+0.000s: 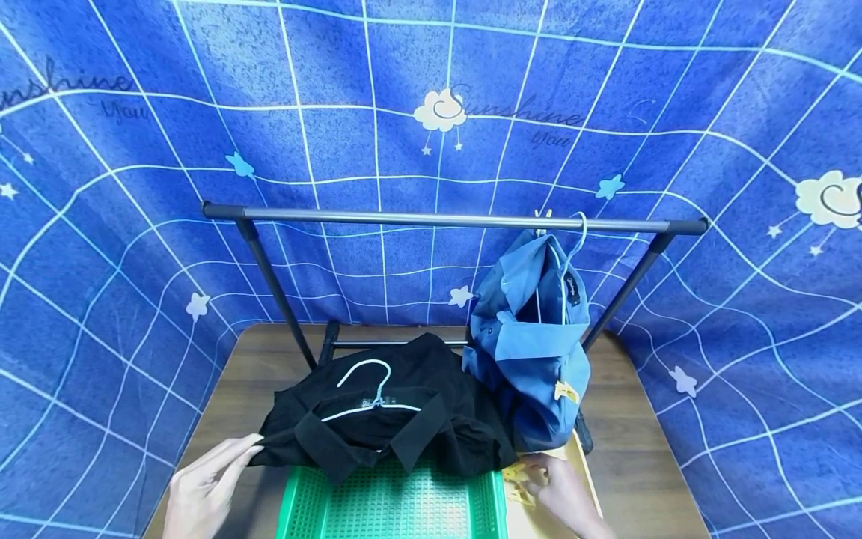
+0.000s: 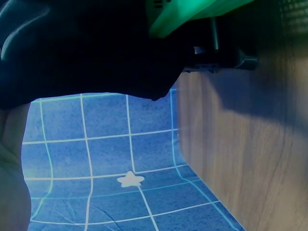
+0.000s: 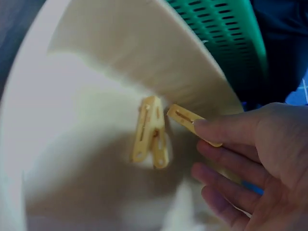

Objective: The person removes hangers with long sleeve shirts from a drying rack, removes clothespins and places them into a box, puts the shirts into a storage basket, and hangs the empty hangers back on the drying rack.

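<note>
My left hand (image 1: 202, 490) pinches the edge of a black shirt (image 1: 431, 367) between thumb and fingers, pulling that side out to the left. A white hanger (image 1: 385, 378) sits inside the shirt's collar, its hook standing up free of the rail. Down inside a cream bin (image 3: 72, 91), my right hand (image 3: 269, 149) pinches a yellow clothespin (image 3: 180, 114) between thumb and index finger. Beside it on the bin's floor lies another yellow clothespin (image 3: 143, 130). In the left wrist view dark cloth hides most of the left fingers.
A metal rail (image 1: 390, 218) spans the rack. On its right hangs a blue shirt (image 1: 539, 340) on a hanger, with a yellow clothespin (image 1: 566, 391) on it. A green basket (image 1: 397, 509) stands beneath the black shirt on the wooden table (image 1: 646, 449). Blue patterned cloth (image 1: 404, 67) surrounds the table.
</note>
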Demonstrator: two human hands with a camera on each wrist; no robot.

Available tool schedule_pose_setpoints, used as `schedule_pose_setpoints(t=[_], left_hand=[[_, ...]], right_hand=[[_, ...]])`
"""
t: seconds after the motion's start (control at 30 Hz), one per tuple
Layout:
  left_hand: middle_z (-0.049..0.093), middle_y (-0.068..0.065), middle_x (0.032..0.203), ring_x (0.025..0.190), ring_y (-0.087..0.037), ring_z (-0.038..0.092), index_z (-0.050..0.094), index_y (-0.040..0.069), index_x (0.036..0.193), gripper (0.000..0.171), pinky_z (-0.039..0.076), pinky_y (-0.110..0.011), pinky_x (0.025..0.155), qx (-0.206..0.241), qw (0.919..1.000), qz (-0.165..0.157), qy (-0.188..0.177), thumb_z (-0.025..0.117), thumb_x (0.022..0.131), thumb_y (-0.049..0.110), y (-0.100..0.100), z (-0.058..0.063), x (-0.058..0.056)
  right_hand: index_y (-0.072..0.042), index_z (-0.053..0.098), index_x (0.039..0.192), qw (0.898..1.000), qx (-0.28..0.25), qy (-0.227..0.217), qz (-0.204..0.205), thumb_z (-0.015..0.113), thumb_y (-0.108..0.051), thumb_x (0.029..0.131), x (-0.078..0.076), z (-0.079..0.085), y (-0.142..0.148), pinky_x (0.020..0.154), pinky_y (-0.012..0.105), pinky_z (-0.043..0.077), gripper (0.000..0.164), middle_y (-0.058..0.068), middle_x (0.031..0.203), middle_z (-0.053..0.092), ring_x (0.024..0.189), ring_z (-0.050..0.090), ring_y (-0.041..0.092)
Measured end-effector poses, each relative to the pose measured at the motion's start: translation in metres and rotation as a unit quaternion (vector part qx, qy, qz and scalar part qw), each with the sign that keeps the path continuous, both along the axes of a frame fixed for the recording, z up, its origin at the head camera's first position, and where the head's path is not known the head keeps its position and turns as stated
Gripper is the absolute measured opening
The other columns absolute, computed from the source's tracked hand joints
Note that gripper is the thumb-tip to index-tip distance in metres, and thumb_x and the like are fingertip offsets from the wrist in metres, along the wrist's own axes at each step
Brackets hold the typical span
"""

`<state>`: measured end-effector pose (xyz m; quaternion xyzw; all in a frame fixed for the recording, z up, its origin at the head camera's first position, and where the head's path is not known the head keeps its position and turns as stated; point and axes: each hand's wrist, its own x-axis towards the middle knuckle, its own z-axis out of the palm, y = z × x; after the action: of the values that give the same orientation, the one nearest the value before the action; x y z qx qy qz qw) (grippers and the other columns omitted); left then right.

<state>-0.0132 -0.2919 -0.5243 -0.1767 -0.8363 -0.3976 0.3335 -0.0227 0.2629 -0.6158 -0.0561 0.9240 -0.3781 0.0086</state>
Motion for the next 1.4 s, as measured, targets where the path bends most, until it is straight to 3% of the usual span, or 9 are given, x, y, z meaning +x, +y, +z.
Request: schedule_pose_setpoints(t=[0.23,0.5,0.97,1.4], left_hand=[[0.080,-0.001,0.106,0.107,0.008,0.068,0.083,0.002,0.111,0.037,0.046,-0.005,0.092,0.002,1.0000,-0.003,0.003,0.078,0.082,-0.020,-0.0005,-0.0012,-0.0005],[0.080,-0.001,0.106,0.107,0.008,0.068,0.083,0.001,0.110,0.036,0.046,-0.005,0.092,0.006,1.0000,-0.006,0.005,0.078,0.082,-0.020,-0.0011,-0.0018,0.0004],[0.080,-0.001,0.104,0.107,0.007,0.068,0.083,0.000,0.109,0.023,0.046,-0.007,0.094,0.010,0.9997,-0.015,0.017,0.077,0.089,-0.012,-0.0024,-0.0009,-0.0001],[0.080,-0.002,0.104,0.107,0.006,0.068,0.082,0.000,0.109,0.027,0.046,-0.007,0.094,0.013,0.9996,-0.021,0.016,0.076,0.088,-0.015,0.0009,0.0034,-0.0015]], right_hand=[[-0.013,0.080,0.099,1.000,0.025,-0.010,-0.012,0.090,-0.002,0.073,0.0015,-0.0036,-0.0010,0.079,0.036,0.059,0.030,0.001,0.097,0.079,0.095,0.074,0.028],[-0.015,0.080,0.100,0.996,0.070,-0.047,-0.026,0.090,-0.001,0.072,-0.0019,-0.0037,-0.0024,0.090,0.051,0.058,0.032,0.002,0.105,0.077,0.104,0.072,0.030],[-0.014,0.078,0.100,0.993,0.112,-0.033,-0.017,0.091,-0.005,0.071,-0.0004,-0.0083,-0.0002,0.083,0.048,0.058,0.033,0.001,0.105,0.071,0.103,0.070,0.028],[-0.011,0.076,0.103,0.991,0.133,-0.018,0.000,0.093,-0.010,0.072,0.0001,-0.0061,0.0006,0.083,0.050,0.059,0.035,0.003,0.111,0.070,0.105,0.069,0.029]])
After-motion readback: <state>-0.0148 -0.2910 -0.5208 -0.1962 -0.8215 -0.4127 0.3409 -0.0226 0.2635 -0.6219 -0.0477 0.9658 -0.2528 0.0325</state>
